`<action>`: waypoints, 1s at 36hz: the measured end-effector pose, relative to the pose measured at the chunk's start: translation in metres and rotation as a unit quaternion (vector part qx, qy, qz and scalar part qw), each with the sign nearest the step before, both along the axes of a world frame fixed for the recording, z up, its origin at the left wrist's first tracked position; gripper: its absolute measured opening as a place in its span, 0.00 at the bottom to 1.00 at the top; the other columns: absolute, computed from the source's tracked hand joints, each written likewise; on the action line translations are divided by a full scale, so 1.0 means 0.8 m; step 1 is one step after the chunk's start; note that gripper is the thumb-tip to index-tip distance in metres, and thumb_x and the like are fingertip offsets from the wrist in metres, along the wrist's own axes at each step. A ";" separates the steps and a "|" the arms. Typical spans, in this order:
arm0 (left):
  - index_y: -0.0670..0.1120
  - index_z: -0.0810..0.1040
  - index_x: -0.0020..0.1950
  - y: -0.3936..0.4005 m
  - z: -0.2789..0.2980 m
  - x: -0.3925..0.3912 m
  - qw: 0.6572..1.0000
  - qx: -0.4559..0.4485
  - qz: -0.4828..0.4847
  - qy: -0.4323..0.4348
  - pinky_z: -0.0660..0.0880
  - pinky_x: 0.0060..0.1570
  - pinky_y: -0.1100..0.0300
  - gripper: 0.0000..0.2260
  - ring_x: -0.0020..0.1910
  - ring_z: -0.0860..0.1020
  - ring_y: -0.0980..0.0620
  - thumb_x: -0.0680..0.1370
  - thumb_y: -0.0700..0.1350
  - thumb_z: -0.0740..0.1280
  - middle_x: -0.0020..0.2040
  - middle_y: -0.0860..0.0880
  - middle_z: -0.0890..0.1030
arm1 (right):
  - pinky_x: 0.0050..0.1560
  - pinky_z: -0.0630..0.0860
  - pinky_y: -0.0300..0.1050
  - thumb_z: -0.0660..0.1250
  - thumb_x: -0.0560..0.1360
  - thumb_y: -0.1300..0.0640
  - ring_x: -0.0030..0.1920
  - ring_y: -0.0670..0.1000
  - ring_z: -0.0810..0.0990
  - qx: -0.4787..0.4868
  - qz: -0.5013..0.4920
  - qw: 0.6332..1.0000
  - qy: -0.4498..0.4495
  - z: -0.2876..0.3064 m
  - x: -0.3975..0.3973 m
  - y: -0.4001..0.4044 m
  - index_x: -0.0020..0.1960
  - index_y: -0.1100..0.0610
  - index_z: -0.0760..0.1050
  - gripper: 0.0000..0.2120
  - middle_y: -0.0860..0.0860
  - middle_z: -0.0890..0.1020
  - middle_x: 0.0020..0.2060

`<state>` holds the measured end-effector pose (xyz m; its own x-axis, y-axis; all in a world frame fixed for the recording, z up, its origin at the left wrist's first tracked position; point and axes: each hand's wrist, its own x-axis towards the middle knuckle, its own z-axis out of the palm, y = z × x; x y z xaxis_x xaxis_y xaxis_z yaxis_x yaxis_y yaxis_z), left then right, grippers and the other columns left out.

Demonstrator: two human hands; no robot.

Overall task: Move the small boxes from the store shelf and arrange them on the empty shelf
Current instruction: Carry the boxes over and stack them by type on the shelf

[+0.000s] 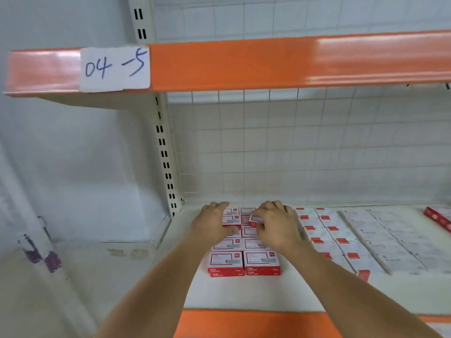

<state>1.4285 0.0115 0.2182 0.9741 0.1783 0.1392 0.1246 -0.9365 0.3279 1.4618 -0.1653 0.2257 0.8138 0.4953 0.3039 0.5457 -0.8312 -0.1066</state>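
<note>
The small red-and-white boxes (244,242) lay in two tidy columns, seemingly two layers deep at the near end, on the pale shelf (244,293), toward its left end by the slotted upright (166,154). The right hand (275,225) pinched one tilted box (256,219) between thumb and curled fingers at the back of the right column, while the left hand (214,222) rested on the left column, fingers laid together over the tops and apparently steadying them, though blur made that hard to confirm. Such cartons looked light, stiff and smooth-faced, best taken by the short edges so neighbours stayed put; a careless nudge could skew a row. More rows of white boxes (341,240) filled the shelf rightward. A wire-grid back panel (292,147) stood behind, and an orange-fronted shelf above bore a label (114,68) handwritten "04-5".
</note>
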 end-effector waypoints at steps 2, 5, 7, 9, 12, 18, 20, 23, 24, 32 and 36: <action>0.52 0.63 0.74 0.012 -0.001 -0.005 1.000 -0.019 0.020 -0.005 0.66 0.65 0.53 0.33 0.70 0.64 0.50 0.73 0.57 0.71 0.70 0.50 0.69 | 0.65 0.59 0.46 0.59 0.79 0.50 0.65 0.48 0.66 0.007 0.011 1.000 -0.005 -0.002 -0.004 0.009 0.67 0.47 0.73 0.17 0.45 0.72 0.65; 0.52 0.70 0.69 0.026 -0.004 -0.013 0.998 -0.053 0.032 -0.003 0.72 0.61 0.53 0.24 0.64 0.72 0.50 0.74 0.53 0.71 0.62 0.50 0.74 | 0.64 0.58 0.45 0.58 0.79 0.48 0.65 0.48 0.65 0.013 0.021 0.999 -0.023 -0.005 -0.006 0.025 0.63 0.46 0.77 0.15 0.44 0.72 0.64; 0.52 0.72 0.67 0.030 -0.006 -0.015 0.997 -0.073 0.029 0.000 0.73 0.59 0.53 0.20 0.61 0.74 0.49 0.75 0.50 0.70 0.60 0.50 0.76 | 0.63 0.57 0.45 0.58 0.79 0.48 0.65 0.49 0.65 0.011 0.018 0.999 -0.035 -0.004 -0.005 0.032 0.61 0.47 0.78 0.15 0.44 0.72 0.64; 0.54 0.74 0.66 0.031 -0.009 -0.015 0.996 -0.089 0.023 0.001 0.74 0.58 0.55 0.19 0.59 0.75 0.50 0.76 0.49 0.69 0.59 0.51 0.76 | 0.63 0.58 0.46 0.58 0.79 0.49 0.64 0.49 0.66 0.001 0.005 0.999 -0.040 -0.003 -0.005 0.038 0.60 0.48 0.79 0.15 0.45 0.73 0.63; 0.54 0.73 0.69 0.029 -0.010 -0.011 0.997 -0.078 0.017 0.002 0.73 0.58 0.54 0.21 0.60 0.75 0.49 0.76 0.50 0.68 0.59 0.50 0.76 | 0.63 0.59 0.46 0.58 0.78 0.50 0.63 0.50 0.66 -0.004 0.004 1.000 -0.029 -0.003 -0.004 0.042 0.60 0.49 0.79 0.15 0.45 0.73 0.63; 0.52 0.72 0.69 0.031 -0.011 0.000 0.998 -0.058 0.023 -0.002 0.72 0.62 0.52 0.20 0.62 0.73 0.50 0.78 0.51 0.68 0.62 0.50 0.73 | 0.65 0.58 0.47 0.60 0.77 0.48 0.66 0.49 0.65 0.011 -0.016 1.000 0.018 -0.001 0.010 0.019 0.68 0.46 0.71 0.20 0.45 0.72 0.66; 0.52 0.73 0.68 0.035 -0.010 0.004 0.997 -0.064 0.033 -0.018 0.72 0.61 0.52 0.19 0.62 0.73 0.50 0.78 0.50 0.67 0.61 0.50 0.73 | 0.67 0.58 0.49 0.61 0.76 0.47 0.68 0.50 0.63 0.008 -0.025 0.997 0.070 -0.001 0.018 0.006 0.72 0.46 0.65 0.25 0.46 0.69 0.68; 0.51 0.73 0.68 0.040 -0.010 0.012 0.996 -0.060 0.052 -0.035 0.72 0.60 0.51 0.18 0.62 0.72 0.50 0.78 0.49 0.66 0.62 0.50 0.74 | 0.69 0.58 0.52 0.65 0.74 0.46 0.70 0.51 0.63 -0.010 -0.033 0.991 0.129 -0.003 0.028 -0.004 0.74 0.46 0.60 0.30 0.47 0.67 0.70; 0.51 0.72 0.69 0.040 -0.009 0.014 0.996 -0.055 0.055 -0.037 0.72 0.60 0.52 0.18 0.62 0.71 0.50 0.79 0.49 0.66 0.62 0.50 0.74 | 0.69 0.59 0.53 0.66 0.74 0.46 0.69 0.52 0.63 -0.013 -0.035 0.990 0.138 -0.003 0.031 -0.006 0.74 0.46 0.60 0.31 0.47 0.67 0.70; 0.52 0.72 0.69 0.030 -0.005 0.040 0.997 -0.052 0.054 -0.032 0.71 0.59 0.51 0.18 0.65 0.68 0.49 0.79 0.49 0.65 0.64 0.49 0.73 | 0.64 0.72 0.53 0.66 0.75 0.58 0.67 0.51 0.67 0.051 -0.038 0.989 0.137 0.003 0.045 0.004 0.72 0.49 0.65 0.27 0.48 0.71 0.67; 0.52 0.72 0.69 0.032 -0.006 0.046 0.998 -0.043 0.042 -0.019 0.71 0.58 0.52 0.18 0.65 0.68 0.49 0.80 0.49 0.64 0.64 0.48 0.72 | 0.63 0.71 0.47 0.64 0.77 0.62 0.68 0.51 0.66 0.072 -0.029 0.987 0.139 0.007 0.055 0.013 0.72 0.51 0.65 0.25 0.49 0.71 0.67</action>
